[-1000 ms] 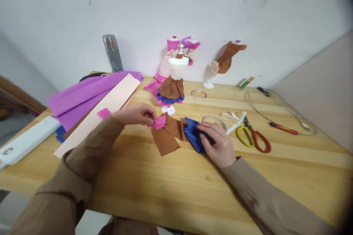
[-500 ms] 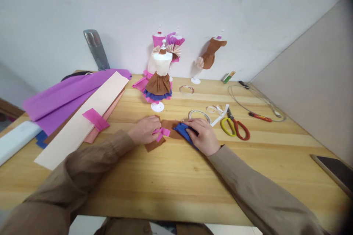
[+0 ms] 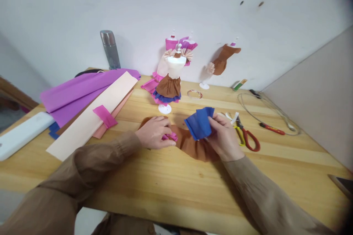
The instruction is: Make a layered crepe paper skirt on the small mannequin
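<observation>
My right hand (image 3: pixel 224 137) pinches a folded blue crepe paper piece (image 3: pixel 200 123) between thumb and fingers, raised above the table. Below it a brown crepe paper strip (image 3: pixel 190 147) curves across the wood and passes under my right hand; whether those fingers also hold it is hidden. My left hand (image 3: pixel 154 132) rests low over the other end of the brown strip, its fingers curled round a crumpled pink crepe paper piece (image 3: pixel 170 137). Behind the hands stands a small white dress form (image 3: pixel 176 67) wearing a brown, blue and pink ruffled skirt (image 3: pixel 168 87).
Crepe paper sheets, including a purple one (image 3: pixel 82 91) and a cream one (image 3: pixel 91 121), lie at left beside a white bar (image 3: pixel 24 136). Scissors (image 3: pixel 249 141), a cable (image 3: pixel 248 106) and a red-handled tool (image 3: pixel 271 129) lie right. A flask (image 3: pixel 110 49) and more dress forms (image 3: pixel 223 58) stand behind.
My right hand has lifted the blue crepe paper off the table, and more of the brown strip shows. My left hand now covers more of the pink piece. The view has shifted left.
</observation>
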### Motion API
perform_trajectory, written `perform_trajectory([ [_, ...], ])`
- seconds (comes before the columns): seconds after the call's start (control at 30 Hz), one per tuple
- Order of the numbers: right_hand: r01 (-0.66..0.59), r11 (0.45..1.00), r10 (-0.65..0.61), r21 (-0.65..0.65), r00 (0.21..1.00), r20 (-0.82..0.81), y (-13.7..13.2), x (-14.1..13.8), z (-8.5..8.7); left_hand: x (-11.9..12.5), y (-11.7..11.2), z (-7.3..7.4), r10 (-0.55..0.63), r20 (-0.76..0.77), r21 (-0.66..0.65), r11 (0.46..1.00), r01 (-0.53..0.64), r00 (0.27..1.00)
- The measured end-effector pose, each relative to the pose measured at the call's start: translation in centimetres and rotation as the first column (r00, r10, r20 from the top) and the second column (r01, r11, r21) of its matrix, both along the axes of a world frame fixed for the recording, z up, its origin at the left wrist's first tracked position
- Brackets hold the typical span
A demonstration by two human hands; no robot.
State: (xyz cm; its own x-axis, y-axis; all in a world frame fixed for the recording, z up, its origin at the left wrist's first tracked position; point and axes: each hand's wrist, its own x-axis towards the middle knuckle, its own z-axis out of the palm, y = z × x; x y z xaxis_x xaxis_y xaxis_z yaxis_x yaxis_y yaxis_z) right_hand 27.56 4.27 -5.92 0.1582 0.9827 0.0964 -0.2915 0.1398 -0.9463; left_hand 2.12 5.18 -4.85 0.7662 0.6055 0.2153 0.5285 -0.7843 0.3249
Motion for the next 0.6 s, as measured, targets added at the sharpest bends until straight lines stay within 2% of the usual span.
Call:
perform_trajectory([
  [0.1, -0.064, 0.995, 0.064, -0.07, 0.998, -0.004, 0.2, -0.7, 0.3, -0.2, 0.2, 0.9, 0.075, 0.254, -0.165, 0.986, -0.033, 0.964],
  [0.17, -0.11, 0.989, 0.111, -0.098, 0.994, 0.005, 0.2, -1.2, 0.5, 0.0, 0.4, 1.0, 0.236, 0.417, -0.38, 0.923, -0.068, 0.878],
  [0.2, -0.134, 0.985, 0.137, -0.111, 0.991, 0.012, 0.2, -1.5, 0.6, 0.3, 0.4, 1.0, 0.339, 0.474, -0.515, 0.855, -0.056, 0.813],
  [0.23, -0.16, 0.98, 0.164, -0.122, 0.986, 0.021, 0.2, -2.0, 0.7, 0.6, 0.4, 0.9, 0.437, 0.505, -0.644, 0.765, -0.011, 0.745],
  [0.3, -0.209, 0.968, 0.216, -0.142, 0.976, 0.039, 0.1, -2.9, 0.9, 1.2, 0.2, 0.6, 0.552, 0.519, -0.81, 0.561, 0.17, 0.653],
  [0.33, -0.228, 0.962, 0.237, -0.149, 0.97, 0.046, 0.1, -3.4, 1.0, 1.4, 0.1, 0.4, 0.572, 0.519, -0.842, 0.47, 0.265, 0.636],
  [0.4, -0.255, 0.954, 0.266, -0.158, 0.962, 0.053, 0.2, -4.2, 1.1, 1.6, -0.1, 0.2, 0.587, 0.502, -0.865, 0.321, 0.387, 0.635],
  [0.47, -0.268, 0.949, 0.281, -0.168, 0.958, 0.056, 0.5, -4.6, 1.3, 1.5, 0.0, 0.1, 0.63, 0.463, -0.876, 0.219, 0.43, 0.623],
  [0.53, -0.274, 0.945, 0.288, -0.181, 0.956, 0.058, 1.1, -4.8, 1.2, 1.2, 0.4, 0.1, 0.703, 0.43, -0.875, 0.168, 0.454, 0.567],
  [0.6, -0.275, 0.943, 0.291, -0.185, 0.955, 0.061, 1.9, -4.8, 1.0, 0.8, 1.0, 0.0, 0.772, 0.417, -0.862, 0.17, 0.477, 0.48],
])
